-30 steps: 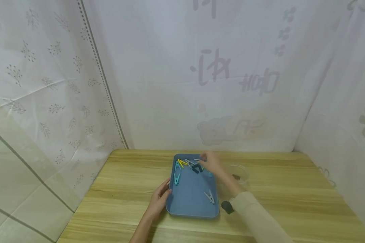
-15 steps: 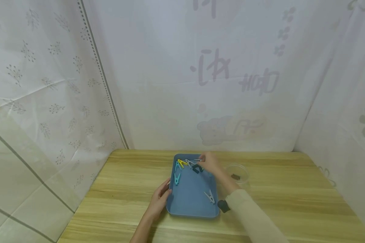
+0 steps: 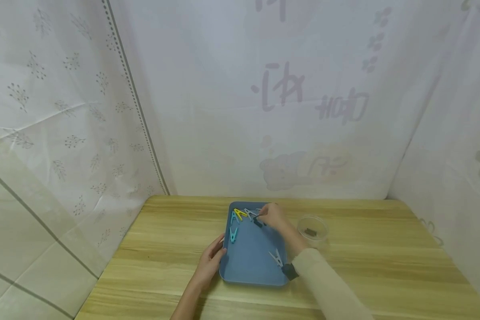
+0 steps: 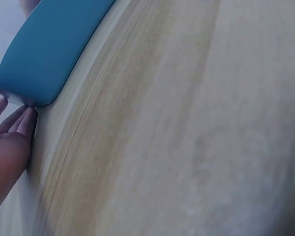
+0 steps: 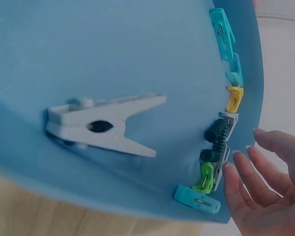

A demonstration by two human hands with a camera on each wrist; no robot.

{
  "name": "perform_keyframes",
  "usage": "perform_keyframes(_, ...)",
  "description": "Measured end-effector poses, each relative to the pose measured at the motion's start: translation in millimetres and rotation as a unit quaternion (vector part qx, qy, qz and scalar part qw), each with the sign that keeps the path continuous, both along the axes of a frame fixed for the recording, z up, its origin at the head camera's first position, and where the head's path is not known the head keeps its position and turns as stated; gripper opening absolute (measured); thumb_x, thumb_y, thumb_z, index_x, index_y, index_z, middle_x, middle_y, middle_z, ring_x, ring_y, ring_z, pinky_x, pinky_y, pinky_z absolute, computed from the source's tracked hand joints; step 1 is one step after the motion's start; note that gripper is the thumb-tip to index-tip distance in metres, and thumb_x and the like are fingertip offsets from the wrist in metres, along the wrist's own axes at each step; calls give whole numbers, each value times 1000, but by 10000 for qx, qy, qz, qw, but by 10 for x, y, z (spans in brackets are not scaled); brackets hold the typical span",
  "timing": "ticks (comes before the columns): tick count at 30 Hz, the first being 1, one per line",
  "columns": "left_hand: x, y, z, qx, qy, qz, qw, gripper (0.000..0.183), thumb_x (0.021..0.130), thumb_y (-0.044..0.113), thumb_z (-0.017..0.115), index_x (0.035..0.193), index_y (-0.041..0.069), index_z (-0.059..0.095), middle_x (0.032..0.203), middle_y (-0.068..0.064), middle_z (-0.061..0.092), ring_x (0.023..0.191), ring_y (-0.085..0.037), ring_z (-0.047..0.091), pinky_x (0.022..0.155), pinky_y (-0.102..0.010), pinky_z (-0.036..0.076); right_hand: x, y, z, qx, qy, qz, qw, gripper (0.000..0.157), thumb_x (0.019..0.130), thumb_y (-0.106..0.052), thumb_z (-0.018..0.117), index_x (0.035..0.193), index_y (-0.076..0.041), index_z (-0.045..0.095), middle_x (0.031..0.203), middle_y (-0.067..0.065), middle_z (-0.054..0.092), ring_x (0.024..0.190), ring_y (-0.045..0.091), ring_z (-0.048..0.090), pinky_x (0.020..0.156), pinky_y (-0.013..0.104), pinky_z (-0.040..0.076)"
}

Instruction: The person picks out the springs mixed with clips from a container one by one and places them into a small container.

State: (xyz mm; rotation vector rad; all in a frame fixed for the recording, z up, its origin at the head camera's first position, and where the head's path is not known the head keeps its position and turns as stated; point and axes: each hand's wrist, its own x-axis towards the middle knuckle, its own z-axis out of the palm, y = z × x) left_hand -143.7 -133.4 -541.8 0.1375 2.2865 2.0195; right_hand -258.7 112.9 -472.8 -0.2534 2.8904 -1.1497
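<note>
A blue tray [image 3: 254, 266] lies on the table. My left hand [image 3: 209, 263] grips its left side, thumb at the rim and fingers at the outer wall; in the left wrist view those fingers [image 4: 27, 120] touch a tray corner. My right hand [image 3: 273, 216] reaches over the far right part, fingertips right at a dark green ribbed clip [image 5: 218, 135]. The right wrist view shows thumb and fingers apart. Along the far and left sides lie teal clothespins [image 3: 234, 234], a yellow one [image 3: 240, 214], grey ones [image 3: 249, 214] and a green one [image 5: 205, 178]. Another grey clothespin [image 5: 98, 125] lies at the near right.
A clear round dish [image 3: 313, 218] with a small brown piece [image 3: 310, 232] stands right of the tray. Wooden tabletop [image 3: 384, 258] extends on both sides. Patterned cloth [image 3: 208, 133] hangs behind the table. A dark wrist camera [image 3: 290, 271] overlaps the tray's near right corner.
My right hand has shifted slightly left and nearer over the dark clip, its forearm swinging left so that the dish shows fully. The left hand keeps its grip on the tray.
</note>
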Motion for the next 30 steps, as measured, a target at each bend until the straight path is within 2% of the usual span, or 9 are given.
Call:
perform_keyframes(4,-5,-3,-1,15,-17,5,10000,52,110,9,51,160,1,41,159,-34,44,148,-51,42,118,-64,41,17,-37,-11,195,-161,-127,9996,14,91,-7,78,97,5,75,95,16,75,88,30,72,79,42,63)
perform_keyframes(13,-10,-7,1,69,-54,-35,10000,53,110,10,52,161,1,39,159,-33,44,147,-51,43,117,-65,42,-2,-62,-103,342,-326,-283,9985,17,90,-8,81,100,5,76,102,18,77,95,34,74,84,44,64)
perform_keyframes(26,-4,-3,-4,60,-33,14,10000,53,110,11,52,160,0,41,158,-35,43,147,-52,43,117,-64,42,22,-143,-244,239,-304,-420,9984,15,84,0,83,97,5,77,99,18,77,95,35,74,84,42,64)
perform_keyframes(30,3,5,-1,46,-12,35,10000,52,110,10,53,160,0,42,158,-35,44,147,-52,43,117,-64,42,36,-181,-258,399,-254,-454,9978,15,84,0,84,96,5,76,98,17,76,94,34,73,85,43,63)
